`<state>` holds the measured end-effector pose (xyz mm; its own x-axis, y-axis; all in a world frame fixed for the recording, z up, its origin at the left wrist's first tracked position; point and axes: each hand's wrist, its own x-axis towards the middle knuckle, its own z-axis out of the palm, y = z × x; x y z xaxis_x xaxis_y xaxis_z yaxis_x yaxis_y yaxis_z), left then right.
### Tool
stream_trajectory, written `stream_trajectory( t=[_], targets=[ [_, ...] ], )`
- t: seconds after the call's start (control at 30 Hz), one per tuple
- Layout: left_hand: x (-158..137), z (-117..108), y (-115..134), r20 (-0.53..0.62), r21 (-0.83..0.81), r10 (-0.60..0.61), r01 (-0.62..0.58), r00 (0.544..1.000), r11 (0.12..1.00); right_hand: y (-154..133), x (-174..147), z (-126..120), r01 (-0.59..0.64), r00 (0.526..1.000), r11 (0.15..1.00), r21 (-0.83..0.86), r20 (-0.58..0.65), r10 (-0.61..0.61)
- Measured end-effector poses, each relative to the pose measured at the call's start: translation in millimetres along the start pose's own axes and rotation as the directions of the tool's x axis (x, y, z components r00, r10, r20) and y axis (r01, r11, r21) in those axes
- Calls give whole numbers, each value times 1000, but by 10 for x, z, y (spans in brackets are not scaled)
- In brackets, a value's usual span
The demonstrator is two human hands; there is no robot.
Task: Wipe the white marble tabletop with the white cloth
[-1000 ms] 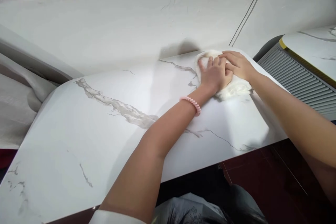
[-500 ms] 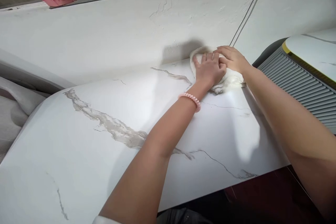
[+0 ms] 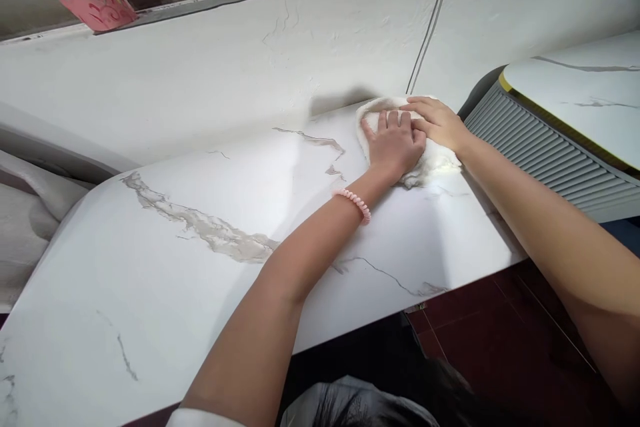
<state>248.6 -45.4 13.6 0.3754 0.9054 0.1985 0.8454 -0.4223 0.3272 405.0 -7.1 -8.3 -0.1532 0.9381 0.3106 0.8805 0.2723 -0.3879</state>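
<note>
As I reach forward, my left hand (image 3: 399, 147) and right hand (image 3: 443, 123) press open and flattened on the white cloth (image 3: 434, 164), which has slid rightward along the tabletop (image 3: 165, 287).

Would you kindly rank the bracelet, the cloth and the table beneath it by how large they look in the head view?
1. Table, by far the largest
2. Cloth, though partly covered
3. Bracelet

The white cloth (image 3: 436, 163) at one o'clock is looking fluffy and matt; the marble-veined tabletop (image 3: 150, 293) is gleaming smoothly; the wall (image 3: 200, 80) at twelve o'clock is showing bumps.
</note>
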Motion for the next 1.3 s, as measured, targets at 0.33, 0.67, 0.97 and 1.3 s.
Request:
stream_trajectory(
  t=[0.33,0.67,0.97,1.3],
  targets=[
    [-675,163,544,-125,17,103,-102,987,995,52,-921,-402,60,998,996,-67,15,-59],
    [-919,185,713,-133,2,193,-194,972,981,-57,-1361,-536,-6,1000,995,-96,-18,4],
    [-746,170,672,-108,44,201,-198,974,979,-65,-1197,-523,-25,999,997,-67,-45,22],
    [-117,151,403,-29,-20,152,-153,988,988,129,-471,-352,-22,999,999,-44,-27,21]
  ],
)
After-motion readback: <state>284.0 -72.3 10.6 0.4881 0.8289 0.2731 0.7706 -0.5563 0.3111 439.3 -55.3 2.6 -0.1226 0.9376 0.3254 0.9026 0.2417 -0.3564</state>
